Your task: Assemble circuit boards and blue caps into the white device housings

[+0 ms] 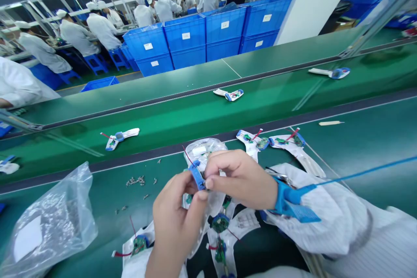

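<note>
My left hand [177, 215] pinches a small blue plastic part [196, 175] between thumb and fingers, with a thin red wire rising from it. My right hand [239, 178] is closed against the part's right edge, thumb and forefinger pressed together; whatever lies between them is hidden. A blue wrist strap [295, 202] circles my right wrist, its cord running off to the right. Below my hands lie white plastic shells with green circuit boards [220, 223] and red wires. Behind the hands sits a clear plastic bag [211, 144].
Small screws [136, 180] are scattered on the green bench, left of a large clear bag [54, 221]. Assembled shells [120, 136] ride on the green conveyor belt [172, 117]. Two open shells [252, 141] lie at the belt's edge. Blue crates [185, 37] and co-workers [100, 26] are beyond.
</note>
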`<state>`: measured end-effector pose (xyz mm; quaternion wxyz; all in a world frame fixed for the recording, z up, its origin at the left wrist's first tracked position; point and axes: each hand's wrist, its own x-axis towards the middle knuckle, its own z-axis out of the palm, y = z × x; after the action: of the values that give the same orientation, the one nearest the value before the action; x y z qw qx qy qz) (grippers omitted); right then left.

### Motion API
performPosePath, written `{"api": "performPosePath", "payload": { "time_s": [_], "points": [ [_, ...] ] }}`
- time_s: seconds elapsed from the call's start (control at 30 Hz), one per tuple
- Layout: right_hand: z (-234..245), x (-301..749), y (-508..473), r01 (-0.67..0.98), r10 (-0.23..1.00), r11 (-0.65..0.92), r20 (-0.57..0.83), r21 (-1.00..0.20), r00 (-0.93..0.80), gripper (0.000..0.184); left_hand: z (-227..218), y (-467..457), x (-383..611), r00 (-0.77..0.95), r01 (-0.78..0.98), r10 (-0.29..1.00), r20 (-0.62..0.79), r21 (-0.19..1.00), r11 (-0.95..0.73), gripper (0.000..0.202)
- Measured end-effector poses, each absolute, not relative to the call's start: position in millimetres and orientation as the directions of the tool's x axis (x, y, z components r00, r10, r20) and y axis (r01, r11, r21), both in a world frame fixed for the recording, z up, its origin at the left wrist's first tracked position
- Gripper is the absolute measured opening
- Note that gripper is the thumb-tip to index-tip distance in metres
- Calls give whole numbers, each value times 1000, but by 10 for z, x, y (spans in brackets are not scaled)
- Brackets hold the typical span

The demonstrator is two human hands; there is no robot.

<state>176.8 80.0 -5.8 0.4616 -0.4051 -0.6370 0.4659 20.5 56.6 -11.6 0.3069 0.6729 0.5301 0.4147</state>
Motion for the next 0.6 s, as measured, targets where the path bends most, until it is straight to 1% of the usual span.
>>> {"api": "performPosePath", "payload": {
  "time_s": [0.07, 0.13, 0.17, 0.2, 0.23, 0.3, 0.37, 0.4, 0.5, 0.57, 0.6],
  "points": [
    [-88, 1841, 866, 90, 949, 263, 242, -960, -202, 20, -125, 565, 191, 96, 436, 971, 219, 868, -239, 28],
    [-90, 1896, 926, 179, 966, 244, 224, -953, -125, 12, -135, 564, 179, 108, 402, 975, 194, 888, -221, 30],
    [-80, 1910, 948, 237, 972, 230, 211, -944, -105, 11, -140, 563, 174, 122, 384, 974, 190, 896, -222, 30],
    [-66, 1914, 964, 285, 971, 232, 205, -930, -120, 15, -145, 561, 171, 138, 368, 972, 193, 901, -231, 29],
    [-48, 1909, 971, 316, 962, 254, 205, -914, -181, 19, -148, 558, 168, 158, 357, 967, 203, 901, -247, 28],
    [-11, 1882, 968, 329, 900, 336, 198, -883, -388, 19, -150, 552, 161, 196, 370, 950, 245, 878, -303, 26],
    [17, 1854, 951, 302, 808, 408, 187, -861, -559, 16, -147, 548, 148, 223, 427, 926, 304, 824, -373, 26],
    [24, 1846, 941, 283, 773, 429, 186, -858, -607, 18, -146, 549, 138, 236, 464, 913, 334, 786, -407, 26],
    [12, 1852, 915, 211, 707, 445, 197, -870, -679, 23, -142, 566, 93, 317, 543, 855, 410, 661, -518, 23],
    [-23, 1866, 909, 182, 709, 391, 169, -902, -685, 22, -143, 579, 61, 397, 559, 805, 441, 580, -593, 22],
    [-46, 1872, 909, 176, 731, 337, 139, -925, -668, 22, -144, 582, 50, 426, 564, 782, 456, 541, -623, 22]
  ]
}}
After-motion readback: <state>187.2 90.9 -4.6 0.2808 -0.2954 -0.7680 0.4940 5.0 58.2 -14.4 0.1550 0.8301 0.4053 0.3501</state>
